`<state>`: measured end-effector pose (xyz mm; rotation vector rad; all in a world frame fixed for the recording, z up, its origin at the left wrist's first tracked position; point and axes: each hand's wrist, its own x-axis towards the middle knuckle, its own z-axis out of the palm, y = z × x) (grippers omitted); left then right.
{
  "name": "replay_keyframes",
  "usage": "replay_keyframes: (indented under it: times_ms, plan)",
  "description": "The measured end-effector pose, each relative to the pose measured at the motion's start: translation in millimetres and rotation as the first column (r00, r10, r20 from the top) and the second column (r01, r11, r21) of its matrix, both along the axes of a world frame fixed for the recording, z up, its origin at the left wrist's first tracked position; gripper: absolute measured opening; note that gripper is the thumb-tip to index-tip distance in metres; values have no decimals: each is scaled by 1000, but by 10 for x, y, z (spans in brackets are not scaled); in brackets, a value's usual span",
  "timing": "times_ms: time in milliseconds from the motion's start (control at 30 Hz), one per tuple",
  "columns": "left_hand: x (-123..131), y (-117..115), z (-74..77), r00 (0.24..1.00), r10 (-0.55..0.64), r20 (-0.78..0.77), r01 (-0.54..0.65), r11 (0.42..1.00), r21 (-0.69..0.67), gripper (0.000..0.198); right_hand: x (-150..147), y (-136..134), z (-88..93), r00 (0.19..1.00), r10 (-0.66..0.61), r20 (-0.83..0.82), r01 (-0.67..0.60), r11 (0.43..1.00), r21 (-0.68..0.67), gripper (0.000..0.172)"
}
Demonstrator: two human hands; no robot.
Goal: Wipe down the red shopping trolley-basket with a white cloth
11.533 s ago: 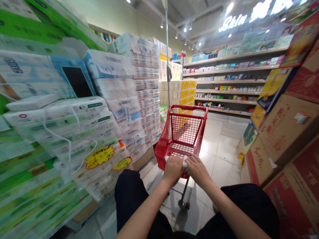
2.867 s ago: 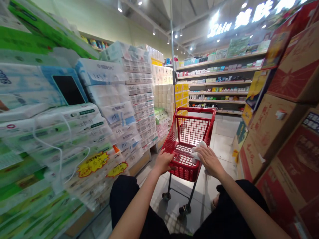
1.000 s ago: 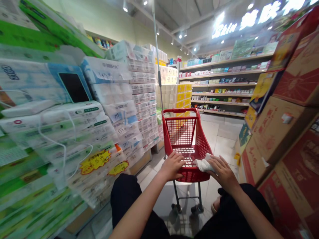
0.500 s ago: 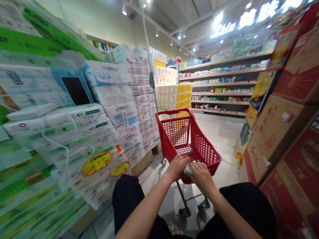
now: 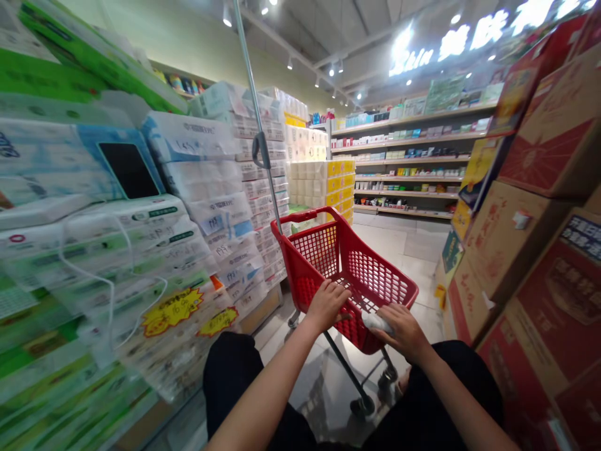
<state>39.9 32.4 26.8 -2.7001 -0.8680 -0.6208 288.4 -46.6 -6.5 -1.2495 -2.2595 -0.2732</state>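
Note:
A red plastic shopping cart (image 5: 375, 263) with a lattice basket stands in front of my knees, turned at a slant. My left hand (image 5: 327, 305) is closed over the near rim of its basket, fingers on top and thumb lower down. In my right hand (image 5: 402, 329), at the near right corner of the basket, is a small white rounded thing (image 5: 375, 322); its kind cannot be made out, as the fingers cover part of it. Inside, the visible basket floor is bare lattice. A thin metal pole (image 5: 256, 106) with a dark grip rises from the cart's far left corner.
Stacked tissue packs (image 5: 225, 207) line the left, with yellow price tags (image 5: 172, 311), a white cable (image 5: 111, 294) and a dark-screened device (image 5: 129, 170). Cardboard cartons (image 5: 511, 232) crowd the right. Shelves of goods (image 5: 408, 156) stand at the back beyond the tiled floor (image 5: 385, 235).
My hands have moved apart, the left along the rim to the left, the right to the right with the white thing. The cart has turned slightly and its pole has shifted left.

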Motion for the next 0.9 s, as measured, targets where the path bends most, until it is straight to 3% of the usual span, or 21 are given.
replay_keyframes:
  times_ms: [167, 367, 533, 733, 900]
  plan:
    - [76, -16, -28, 999, 27, -45, -25, 998, 54, 53, -45, -44, -6, 998, -64, 20, 63, 996, 71, 29]
    - [152, -34, -52, 996, 83, -21, -82, 995, 61, 63, -391, -103, 151, 967, -238, 87, 225, 965, 135, 24]
    - [220, -95, -68, 995, 86, 53, -86, 996, 10, 58, -638, -2, 214, 924, -367, 112, 339, 918, 206, 26]
    - [228, -146, -56, 991, 99, 95, -95, 994, -46, 57, -699, 87, 206, 927, -364, 94, 340, 919, 200, 26]
    - [235, -144, -39, 988, 135, 75, -133, 990, -38, 58, -425, 112, 70, 960, -271, 65, 257, 951, 172, 20]
